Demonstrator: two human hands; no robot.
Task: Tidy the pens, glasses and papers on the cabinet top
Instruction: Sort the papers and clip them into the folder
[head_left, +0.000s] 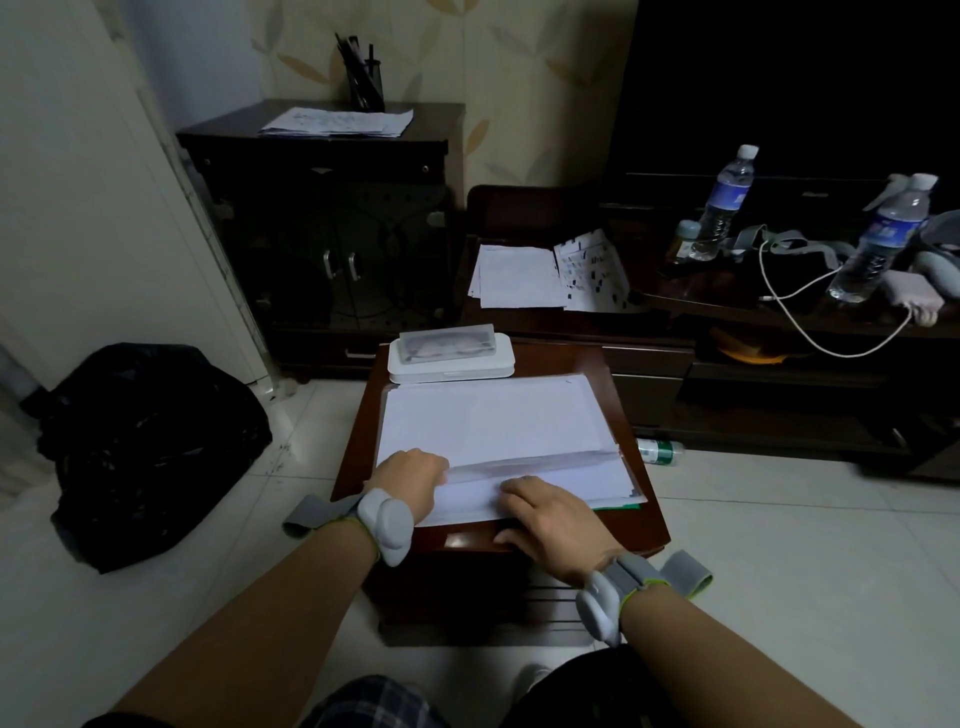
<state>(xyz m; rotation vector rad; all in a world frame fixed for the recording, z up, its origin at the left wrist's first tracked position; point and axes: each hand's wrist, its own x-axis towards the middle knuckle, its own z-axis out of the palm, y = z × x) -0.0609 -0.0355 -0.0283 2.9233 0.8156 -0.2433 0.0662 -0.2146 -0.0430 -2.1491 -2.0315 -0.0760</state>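
While hands (478, 499) hold papers (488, 421), no writing is readable.

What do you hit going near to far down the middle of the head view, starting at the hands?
Right hand and left hand on the paper stack → white case → loose sheets on the low unit → papers on the tall cabinet → pen holder.

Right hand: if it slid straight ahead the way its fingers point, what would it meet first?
The right hand lies flat on the paper stack, fingers pointing forward-left. It would likely cross more paper, passing the left hand, then reach the white case; depth is uncertain.
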